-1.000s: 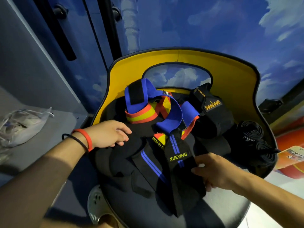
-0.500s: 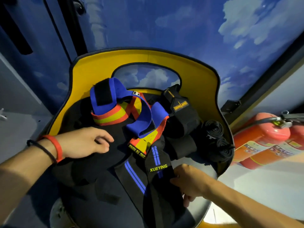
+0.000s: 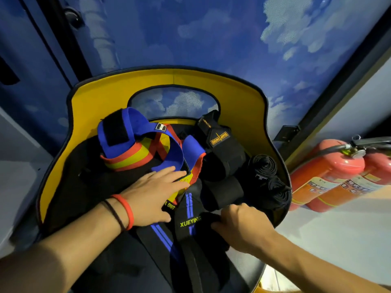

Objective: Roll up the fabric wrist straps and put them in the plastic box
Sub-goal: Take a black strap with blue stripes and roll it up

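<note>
Several fabric wrist straps lie in a heap on a black and yellow chair seat (image 3: 88, 102). A blue strap with red and yellow stripes (image 3: 135, 153) loops at the back. A black strap with blue stripes and the word XUEYING (image 3: 188, 212) runs toward me. My left hand (image 3: 154, 193) lies flat with straight fingers on the yellow and blue strap ends. My right hand (image 3: 239, 223) grips the edge of the black XUEYING strap. A black SHARP SWORD strap (image 3: 222, 149) and two rolled black straps (image 3: 268, 176) sit at the right. No plastic box is in view.
Two red fire extinguishers (image 3: 330, 174) lie on the white floor to the right of the chair. A blue wall with painted clouds (image 3: 211, 34) stands behind. A grey surface (image 3: 19, 170) lies at the left.
My left hand moved right from the black fabric onto the yellow and blue strap ends. My right hand shifted up and closed on the XUEYING strap. The view swung right.
</note>
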A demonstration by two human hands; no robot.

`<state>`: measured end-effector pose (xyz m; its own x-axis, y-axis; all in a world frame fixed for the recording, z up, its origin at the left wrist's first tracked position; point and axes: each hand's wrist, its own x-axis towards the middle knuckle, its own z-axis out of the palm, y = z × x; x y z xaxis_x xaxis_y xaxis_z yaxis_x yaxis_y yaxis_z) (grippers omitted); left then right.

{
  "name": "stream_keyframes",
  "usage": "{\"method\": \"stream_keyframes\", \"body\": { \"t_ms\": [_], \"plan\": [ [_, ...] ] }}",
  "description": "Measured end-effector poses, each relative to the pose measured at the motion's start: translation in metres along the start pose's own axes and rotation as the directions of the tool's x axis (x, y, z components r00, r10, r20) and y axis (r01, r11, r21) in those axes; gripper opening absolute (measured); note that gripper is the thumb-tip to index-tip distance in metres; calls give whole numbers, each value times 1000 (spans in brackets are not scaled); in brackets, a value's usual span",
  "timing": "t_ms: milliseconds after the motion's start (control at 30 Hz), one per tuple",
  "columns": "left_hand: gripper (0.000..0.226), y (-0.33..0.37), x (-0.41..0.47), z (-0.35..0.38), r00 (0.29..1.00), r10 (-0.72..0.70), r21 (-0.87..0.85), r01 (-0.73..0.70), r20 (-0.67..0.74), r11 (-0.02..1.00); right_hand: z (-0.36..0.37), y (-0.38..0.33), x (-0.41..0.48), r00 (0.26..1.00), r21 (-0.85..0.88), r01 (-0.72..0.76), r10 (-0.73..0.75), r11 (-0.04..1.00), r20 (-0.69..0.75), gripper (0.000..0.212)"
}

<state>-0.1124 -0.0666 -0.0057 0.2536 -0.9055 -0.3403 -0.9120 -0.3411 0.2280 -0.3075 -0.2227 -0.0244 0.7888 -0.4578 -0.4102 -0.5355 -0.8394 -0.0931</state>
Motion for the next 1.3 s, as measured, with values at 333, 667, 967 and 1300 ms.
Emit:
{"method": "stream_keyframes", "body": {
  "t_ms": [333, 667, 967, 1300],
  "plan": [
    [79, 7, 21, 23, 996, -90, 28, 90, -1, 996, -13, 12, 12, 988, 80, -68, 78, 994, -132, 92],
    [45, -19, 14, 28, 923, -211, 302, 311, -322, 901, -15, -10, 30, 974, 104, -71, 92, 992, -208, 75],
    [40, -48, -12, 5, 861, -340, 356, 474, -379, 805, -33, -14, 9, 994, 682, -71, 108, 727, -11, 43],
    [49, -56, -18, 5, 856, -410, 70, 452, -314, 890, -38, -21, -14, 985, 892, -55, -124, 448, 123, 44]
  ]
}}
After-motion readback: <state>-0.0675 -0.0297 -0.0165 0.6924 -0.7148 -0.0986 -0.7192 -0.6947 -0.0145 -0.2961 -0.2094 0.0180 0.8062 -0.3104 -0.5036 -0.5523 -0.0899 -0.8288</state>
